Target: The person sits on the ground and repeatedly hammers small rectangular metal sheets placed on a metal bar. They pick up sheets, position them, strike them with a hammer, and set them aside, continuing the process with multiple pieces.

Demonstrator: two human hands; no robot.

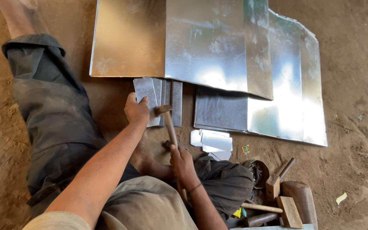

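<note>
**Head view: hammering a folded sheet strip on the floor**

Right hand [182,164] clenched on the handle of a hammer [169,123], head poised just above the work. Left hand [136,110] pins a narrow folded metal strip [146,96] flat on the dirt floor [354,127], fingers close to the strike point. More strips [173,100] lie just beside; large galvanised sheets [218,47] beyond. Small offcuts [214,142] near the right hand; wooden mallets [288,200] at the lower right. Judgement: short, square blows, with the left fingers kept clear of the hammer head.

Large metal sheets [218,47] block ahead; mallets [284,200] crowd right; bare dirt floor [354,85] open far right.
</note>
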